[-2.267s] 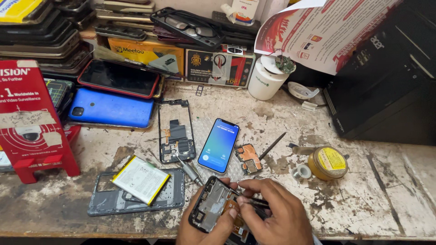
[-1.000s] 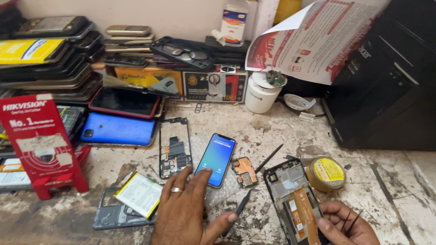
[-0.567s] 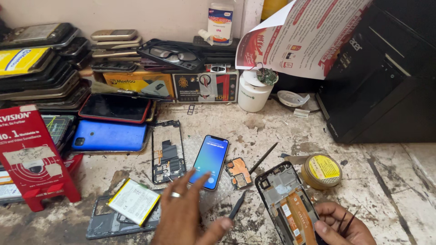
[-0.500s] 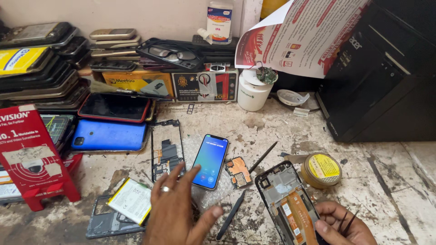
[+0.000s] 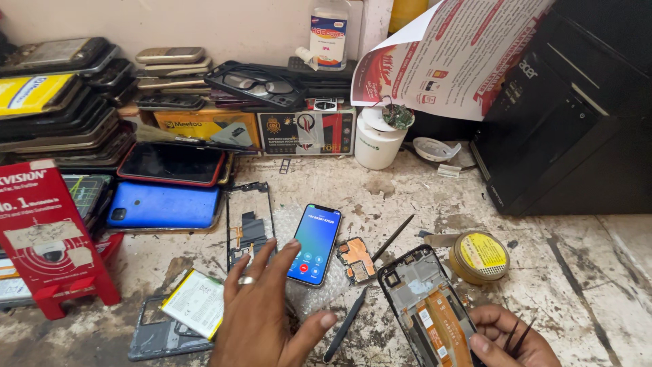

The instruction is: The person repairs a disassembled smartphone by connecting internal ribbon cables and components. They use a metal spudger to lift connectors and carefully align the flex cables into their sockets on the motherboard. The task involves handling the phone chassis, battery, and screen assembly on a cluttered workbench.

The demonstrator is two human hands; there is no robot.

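Left hand point(image 5: 261, 316) spread over lit phone point(image 5: 314, 243); right hand point(image 5: 506, 336) grips opened phone point(image 5: 426, 309).

A worn, stained worktop point(image 5: 584, 285) of pale, scuffed stone is seen, streaked with dark grime and chipped in places. It is backed by a plain cream wall point(image 5: 224, 24). Stacks of old phones point(image 5: 61, 102) are piled at the back left, against the wall. A black cabinet point(image 5: 577, 115) is set at the right, and a printed red and white sheet point(image 5: 455, 61) is leaned against it. The scene is lit evenly by soft light, without hard shadows.
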